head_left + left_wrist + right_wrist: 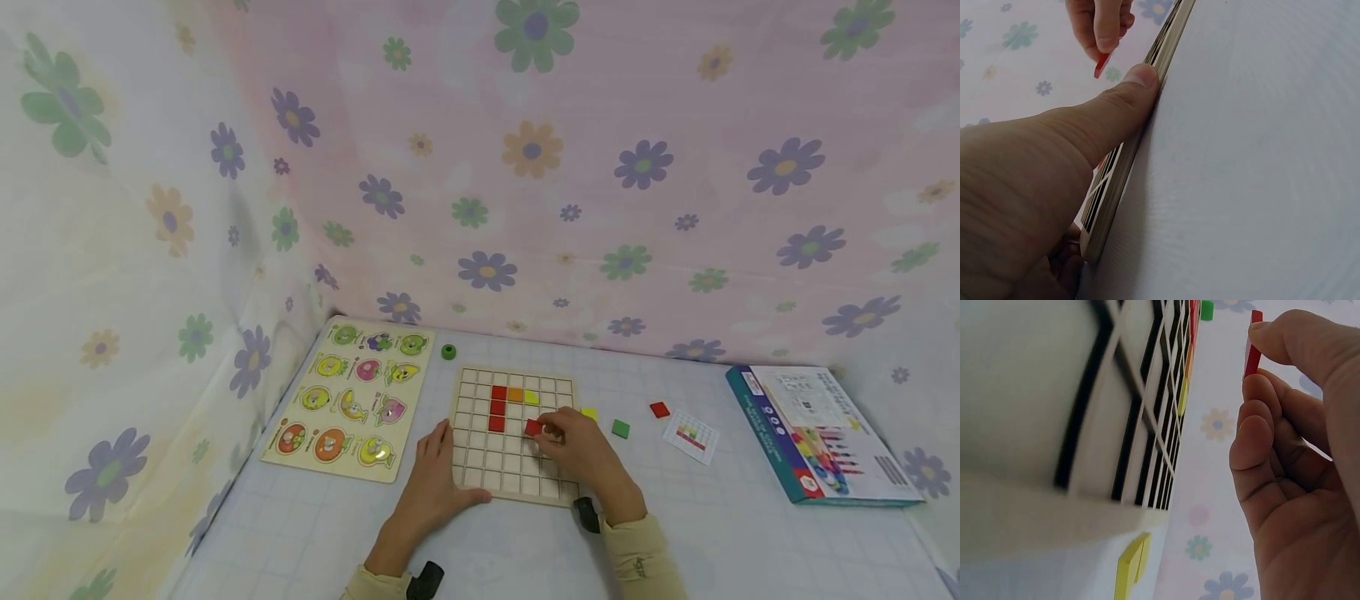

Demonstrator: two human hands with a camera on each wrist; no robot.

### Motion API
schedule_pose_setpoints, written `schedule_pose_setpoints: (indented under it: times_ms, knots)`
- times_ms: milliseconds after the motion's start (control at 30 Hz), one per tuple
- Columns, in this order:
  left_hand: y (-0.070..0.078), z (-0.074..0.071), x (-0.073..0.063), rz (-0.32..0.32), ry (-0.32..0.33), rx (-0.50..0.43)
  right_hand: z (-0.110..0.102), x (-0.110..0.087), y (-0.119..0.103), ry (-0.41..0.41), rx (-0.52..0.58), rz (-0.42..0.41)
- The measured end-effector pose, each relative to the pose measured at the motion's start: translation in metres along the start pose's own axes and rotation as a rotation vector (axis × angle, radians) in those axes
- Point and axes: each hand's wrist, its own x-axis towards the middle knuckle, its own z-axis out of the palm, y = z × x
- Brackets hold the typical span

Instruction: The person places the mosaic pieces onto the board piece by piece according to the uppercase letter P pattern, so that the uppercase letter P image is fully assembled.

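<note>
On my left, the fruit puzzle (352, 468) is lying near the grid board (476, 458), not touching it. My left hand (433, 475) is spreading wide around that board's near-left corner, fingers along one edge and thumb pressing the other; a firm, light brace seems the best guard against sliding. In the squares, three stacked red pieces (498, 408) are forming a column, with an orange tile (515, 395) and a yellow tile (532, 397) running rightward from its top. My right hand (581, 446) is pinching a red tile (533, 427) just above bare squares right of the column. Squaring its sides to the lines and lowering it level should seat it cleanly. Farther right, a green tile (620, 428), a pattern card (692, 435) and a box (817, 433) are lying apart from my fingers.
</note>
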Motion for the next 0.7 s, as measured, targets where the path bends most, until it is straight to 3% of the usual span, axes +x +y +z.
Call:
schedule_pose_setpoints:
  times_ms: [267, 500, 700]
  knots:
    - [0.0, 0.001, 0.001, 0.003, 0.009, 0.02, 0.009, 0.005, -0.014, 0.014, -0.009, -0.118]
    - [-0.001, 0.001, 0.001, -0.003, 0.006, 0.029, 0.019, 0.01, -0.026, -0.038, -0.011, -0.139]
    - [0.0, 0.001, 0.001, -0.02, -0.003, 0.022, 0.025, 0.013, -0.036, -0.065, -0.076, -0.177]
